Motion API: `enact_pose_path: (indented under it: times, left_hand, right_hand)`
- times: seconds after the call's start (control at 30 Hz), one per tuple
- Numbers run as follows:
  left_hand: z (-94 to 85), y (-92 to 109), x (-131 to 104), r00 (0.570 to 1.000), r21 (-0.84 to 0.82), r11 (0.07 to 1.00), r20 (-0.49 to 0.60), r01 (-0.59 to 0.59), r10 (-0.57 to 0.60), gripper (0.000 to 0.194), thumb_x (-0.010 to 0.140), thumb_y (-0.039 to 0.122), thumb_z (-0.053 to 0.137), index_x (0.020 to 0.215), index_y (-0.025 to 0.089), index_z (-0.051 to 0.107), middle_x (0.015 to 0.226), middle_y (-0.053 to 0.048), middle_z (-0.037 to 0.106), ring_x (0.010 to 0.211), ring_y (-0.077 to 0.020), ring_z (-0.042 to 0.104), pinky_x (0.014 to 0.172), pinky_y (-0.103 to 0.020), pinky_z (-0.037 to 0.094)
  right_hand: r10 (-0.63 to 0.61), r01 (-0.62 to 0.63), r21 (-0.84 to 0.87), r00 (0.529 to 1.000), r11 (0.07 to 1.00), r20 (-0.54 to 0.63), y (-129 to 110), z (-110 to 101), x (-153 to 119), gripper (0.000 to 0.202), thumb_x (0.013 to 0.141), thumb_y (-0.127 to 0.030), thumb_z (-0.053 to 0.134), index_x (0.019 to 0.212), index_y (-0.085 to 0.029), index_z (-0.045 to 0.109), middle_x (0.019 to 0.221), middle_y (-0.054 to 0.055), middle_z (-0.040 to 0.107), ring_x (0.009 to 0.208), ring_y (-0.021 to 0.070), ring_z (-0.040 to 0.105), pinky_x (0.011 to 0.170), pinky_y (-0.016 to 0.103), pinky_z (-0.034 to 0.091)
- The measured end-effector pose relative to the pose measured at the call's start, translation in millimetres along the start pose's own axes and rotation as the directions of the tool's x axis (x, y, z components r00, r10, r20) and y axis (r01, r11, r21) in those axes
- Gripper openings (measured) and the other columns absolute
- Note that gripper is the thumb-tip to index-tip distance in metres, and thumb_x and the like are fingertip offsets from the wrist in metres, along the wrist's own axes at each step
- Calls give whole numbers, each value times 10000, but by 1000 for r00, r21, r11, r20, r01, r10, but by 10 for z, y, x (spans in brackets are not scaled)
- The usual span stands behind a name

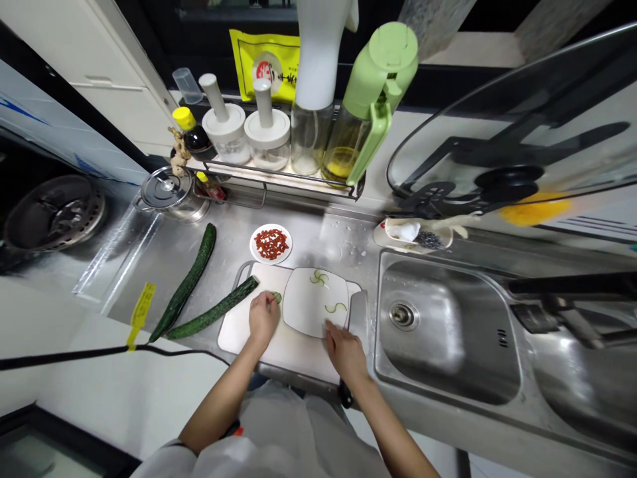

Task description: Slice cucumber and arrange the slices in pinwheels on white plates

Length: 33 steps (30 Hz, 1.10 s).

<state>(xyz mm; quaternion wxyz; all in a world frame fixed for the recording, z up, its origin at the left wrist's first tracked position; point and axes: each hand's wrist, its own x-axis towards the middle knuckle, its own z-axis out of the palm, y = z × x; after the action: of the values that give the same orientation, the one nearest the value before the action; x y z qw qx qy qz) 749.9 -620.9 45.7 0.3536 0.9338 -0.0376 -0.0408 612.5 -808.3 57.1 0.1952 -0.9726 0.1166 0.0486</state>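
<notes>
On the white cutting board lies a white, square-shaped plate. Curved cucumber slices form a small swirl near the plate's far edge, and two more slices make a wavy line at its right. My left hand is closed at the board's left part, its fingertips on a few cucumber slices. At the plate's near right edge my right hand has its index finger stretched out, with nothing visible in it. A cut cucumber rests partly on the board, left of my left hand.
A whole cucumber lies further left. Behind the board stands a small dish of red berries. The sink is at the right. A rack with jars and an oil bottle runs along the back; a pot stands back left.
</notes>
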Motion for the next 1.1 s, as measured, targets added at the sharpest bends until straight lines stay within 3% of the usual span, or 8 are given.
enact_pose_path:
  times: [0.13, 0.23, 0.4, 0.6, 0.8, 0.87, 0.93, 1.1]
  left_hand:
    - [-89, 128, -14, 996, -133, 989, 56, 70, -63, 125, 805, 271, 519, 822, 185, 608, 744, -22, 627, 699, -148, 556, 688, -261, 432]
    - [-106, 306, -40, 970, -286, 949, 235, 134, -66, 194, 786, 347, 568, 825, 179, 656, 659, 2, 608, 609, -115, 524, 604, -221, 410]
    - [-22, 622, -104, 815, -433, 862, 578, 263, 42, 235, 699, 392, 665, 769, 170, 702, 661, -6, 644, 579, -110, 513, 558, -224, 388]
    - [104, 775, -148, 720, -414, 827, 694, 380, 17, 312, 678, 459, 667, 699, 147, 679, 618, -4, 608, 577, -105, 498, 554, -226, 356]
    - [240, 800, -158, 416, -253, 564, 891, 786, -179, 463, 627, 569, 681, 737, 121, 639, 606, -7, 596, 485, -63, 456, 493, -207, 292]
    - [263, 814, -142, 357, -238, 474, 917, 848, -177, 447, 546, 496, 764, 748, 120, 635, 631, -6, 604, 521, -65, 495, 506, -197, 303]
    - [277, 831, -121, 342, -238, 435, 923, 868, -176, 440, 482, 413, 815, 760, 123, 635, 634, 5, 599, 552, -71, 521, 520, -192, 317]
    - [328, 866, -84, 391, -278, 418, 895, 865, -213, 590, 441, 308, 843, 967, 133, 638, 669, 8, 619, 575, -70, 540, 532, -188, 319]
  right_hand:
    - [19, -11, 220, 999, 975, -37, -24, -10, 38, 335, 905, -236, 381, 1079, -163, 658, 851, 84, 708, 786, 181, 643, 720, 279, 475]
    - [66, -15, 456, 993, 890, -97, -65, -55, 120, 318, 894, -279, 409, 1011, -163, 681, 884, 99, 690, 784, 178, 625, 706, 285, 488]
    - [182, -111, 712, 983, 693, -24, -116, -197, 286, 311, 842, -388, 518, 1002, -180, 686, 908, 81, 679, 719, 158, 594, 553, 244, 442]
    - [249, -171, 721, 969, 671, -2, -54, -300, 261, 289, 823, -421, 531, 791, -181, 688, 749, 53, 679, 676, 165, 589, 543, 249, 418]
    - [77, 37, 596, 983, 803, -165, -39, -395, 164, 239, 873, -345, 497, 805, -204, 678, 759, 54, 666, 764, 179, 590, 685, 297, 460]
    - [22, 99, 549, 978, 830, -209, -42, -423, 153, 217, 880, -313, 492, 820, -209, 673, 755, 50, 663, 775, 180, 585, 733, 319, 462]
    - [7, 121, 528, 972, 841, -234, -33, -433, 143, 207, 883, -295, 487, 832, -213, 669, 762, 48, 663, 773, 178, 582, 742, 325, 462]
    - [132, 0, 586, 974, 810, -183, 35, -357, 106, 204, 867, -325, 507, 816, -215, 670, 778, 45, 667, 756, 175, 583, 698, 302, 457]
